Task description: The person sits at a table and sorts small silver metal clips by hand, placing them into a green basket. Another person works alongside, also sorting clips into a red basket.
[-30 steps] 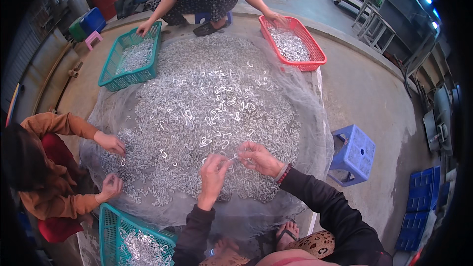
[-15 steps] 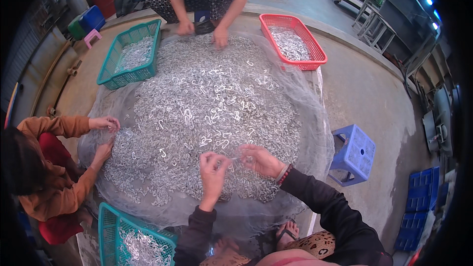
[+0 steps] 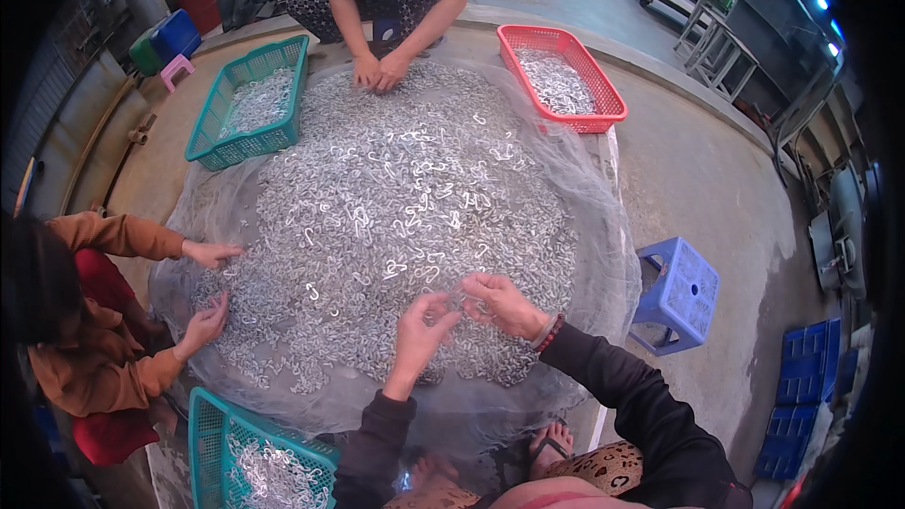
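Note:
A wide heap of small silver metal hooks, many S-shaped or curled, lies on a translucent mesh sheet. Over the near part of the heap my two hands come together with fingertips almost meeting. My left hand has its thumb and fingers curled in toward the right one. The fingers of my right hand are bent in a pinch. Whatever small piece sits between the fingertips is too small and blurred to make out. Hooks surround both hands on the heap.
A green basket of hooks stands near left, another green basket far left, a red basket far right. Co-workers' hands work at the far edge and others at the left. A blue stool stands right.
My left hand has moved slightly right, closer to my right hand. The far co-worker's hands have come together; the left co-worker's hands have shifted over the heap, apart.

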`<action>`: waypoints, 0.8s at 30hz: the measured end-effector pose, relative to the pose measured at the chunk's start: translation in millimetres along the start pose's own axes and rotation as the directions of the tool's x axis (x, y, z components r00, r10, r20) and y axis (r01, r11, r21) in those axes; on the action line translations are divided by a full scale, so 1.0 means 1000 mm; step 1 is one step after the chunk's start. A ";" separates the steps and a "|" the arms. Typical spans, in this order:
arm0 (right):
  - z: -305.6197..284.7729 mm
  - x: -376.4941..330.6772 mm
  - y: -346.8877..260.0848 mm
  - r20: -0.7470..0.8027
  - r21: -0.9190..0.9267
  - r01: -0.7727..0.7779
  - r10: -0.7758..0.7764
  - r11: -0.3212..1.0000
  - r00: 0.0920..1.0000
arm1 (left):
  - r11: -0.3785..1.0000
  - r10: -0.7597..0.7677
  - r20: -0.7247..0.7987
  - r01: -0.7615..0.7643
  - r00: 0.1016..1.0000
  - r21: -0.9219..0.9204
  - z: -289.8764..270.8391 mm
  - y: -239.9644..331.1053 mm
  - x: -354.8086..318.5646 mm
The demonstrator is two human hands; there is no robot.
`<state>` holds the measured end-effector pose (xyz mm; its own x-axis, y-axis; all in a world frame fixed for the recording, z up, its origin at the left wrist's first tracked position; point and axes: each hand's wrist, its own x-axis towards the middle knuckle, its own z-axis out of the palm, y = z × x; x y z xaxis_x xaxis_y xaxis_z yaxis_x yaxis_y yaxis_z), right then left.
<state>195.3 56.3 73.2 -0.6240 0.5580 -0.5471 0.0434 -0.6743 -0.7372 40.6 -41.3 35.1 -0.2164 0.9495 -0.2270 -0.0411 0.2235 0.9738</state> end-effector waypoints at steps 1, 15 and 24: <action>0.000 0.000 0.000 -0.006 0.019 0.000 0.000 1.000 1.000 | 0.982 0.139 -0.022 -0.135 0.990 0.129 0.001 -0.002 0.000; -0.009 0.001 -0.009 0.165 -0.550 0.393 -0.366 0.737 0.916 | 0.999 0.038 -0.032 -0.039 0.999 -0.026 -0.003 0.020 -0.016; -0.005 -0.012 -0.038 0.242 -0.617 0.410 -0.334 0.672 0.911 | 0.950 -0.138 -0.071 0.112 0.988 -0.292 -0.013 0.035 -0.023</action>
<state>204.5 78.0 106.0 -0.7716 0.6166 -0.1561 0.2547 0.0746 -0.9641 31.0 -57.9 74.4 -0.2770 0.8917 -0.3580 -0.3480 0.2543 0.9024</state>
